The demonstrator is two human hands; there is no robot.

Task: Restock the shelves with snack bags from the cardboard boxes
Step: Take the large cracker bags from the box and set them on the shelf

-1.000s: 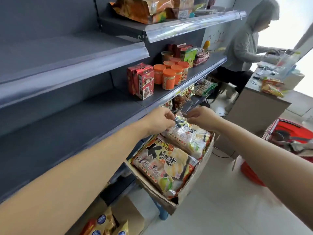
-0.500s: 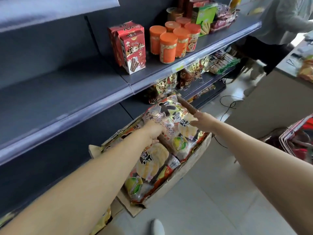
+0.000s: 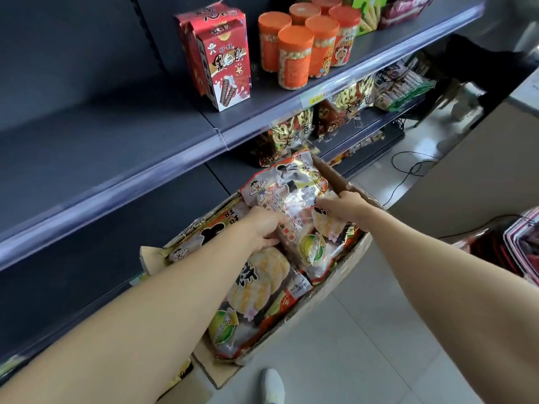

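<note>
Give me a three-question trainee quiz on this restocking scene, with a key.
1. True or false: the left hand and the right hand both grip the top bag.
2. The lids of the jars are: A green, B orange, C blue.
3. Fill in: the top bag rests in a cardboard ____.
Key: 1 true; 2 B; 3 box.

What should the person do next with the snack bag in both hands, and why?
Probably lift the shiny plastic snack bag out of the brown cardboard box toward the bare dark grey shelf: the left hand and the right hand grip its sides, and it lies tilted atop the other bags.
</note>
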